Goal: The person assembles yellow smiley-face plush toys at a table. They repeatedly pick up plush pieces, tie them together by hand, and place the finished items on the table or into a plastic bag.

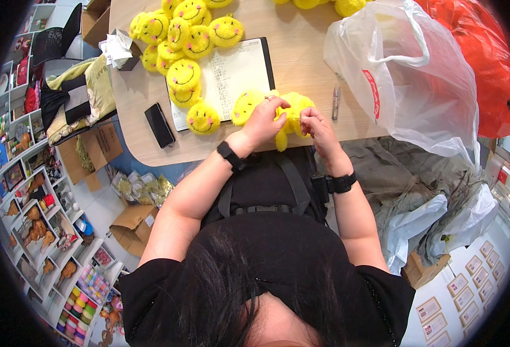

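Note:
Both of my hands work on a fluffy yellow plush toy (289, 118) at the front edge of a wooden table (301, 46). My left hand (263, 120) grips the toy from the left, fingers curled over its top. My right hand (315, 124) pinches it from the right. A second yellow smiley plush (244, 106) lies just left of my left hand. Each wrist wears a black band.
A pile of yellow smiley plush toys (182, 34) covers the table's far left and an open notebook (234, 75). A black phone (159, 125) lies left, a pen (336, 103) right. A white plastic bag (408, 81) and a red bag (486, 52) stand right. Shelves of toys (35, 220) line the left wall.

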The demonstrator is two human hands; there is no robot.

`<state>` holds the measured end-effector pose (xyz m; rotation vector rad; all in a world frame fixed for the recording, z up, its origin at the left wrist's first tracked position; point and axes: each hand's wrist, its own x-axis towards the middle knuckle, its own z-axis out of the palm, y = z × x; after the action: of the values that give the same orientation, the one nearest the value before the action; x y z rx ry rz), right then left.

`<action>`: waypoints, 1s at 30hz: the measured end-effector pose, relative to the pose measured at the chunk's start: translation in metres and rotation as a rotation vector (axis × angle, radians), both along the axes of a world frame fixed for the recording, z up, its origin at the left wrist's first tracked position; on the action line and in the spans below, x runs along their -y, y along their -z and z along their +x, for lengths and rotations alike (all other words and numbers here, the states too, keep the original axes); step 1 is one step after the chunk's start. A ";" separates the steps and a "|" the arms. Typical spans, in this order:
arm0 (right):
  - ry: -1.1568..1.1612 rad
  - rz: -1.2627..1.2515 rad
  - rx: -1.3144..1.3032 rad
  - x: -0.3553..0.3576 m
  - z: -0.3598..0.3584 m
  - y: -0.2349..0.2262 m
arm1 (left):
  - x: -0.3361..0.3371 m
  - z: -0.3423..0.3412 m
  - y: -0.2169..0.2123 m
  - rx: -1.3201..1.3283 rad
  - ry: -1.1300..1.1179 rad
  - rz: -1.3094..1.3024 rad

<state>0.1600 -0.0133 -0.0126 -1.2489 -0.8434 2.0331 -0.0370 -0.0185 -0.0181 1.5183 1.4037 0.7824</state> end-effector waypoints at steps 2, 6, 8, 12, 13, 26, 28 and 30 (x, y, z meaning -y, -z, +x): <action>0.029 0.026 -0.015 -0.001 0.006 -0.007 | 0.000 -0.012 -0.007 -0.068 0.015 0.045; 0.090 0.014 0.056 -0.006 0.025 -0.022 | 0.007 -0.046 -0.025 -0.261 0.080 0.090; 0.067 -0.009 0.036 -0.009 0.039 -0.030 | 0.011 -0.063 -0.033 -0.345 0.131 -0.084; 0.009 -0.135 0.032 -0.015 0.059 -0.041 | 0.024 -0.083 -0.042 -0.506 0.196 -0.231; 0.008 -0.132 0.034 -0.016 0.061 -0.043 | 0.026 -0.085 -0.043 -0.511 0.202 -0.237; 0.224 0.084 0.041 -0.037 0.038 -0.082 | -0.005 -0.049 -0.063 0.321 0.226 -0.525; 0.252 0.170 0.075 -0.044 0.039 -0.088 | -0.016 -0.033 -0.071 0.397 0.257 -0.506; 0.250 0.260 0.175 -0.050 0.039 -0.086 | -0.028 -0.021 -0.070 0.483 0.252 -0.461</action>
<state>0.1993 0.0366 0.0730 -1.3227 -0.9470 1.5808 -0.0578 0.0100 0.0520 1.0322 0.9272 0.5678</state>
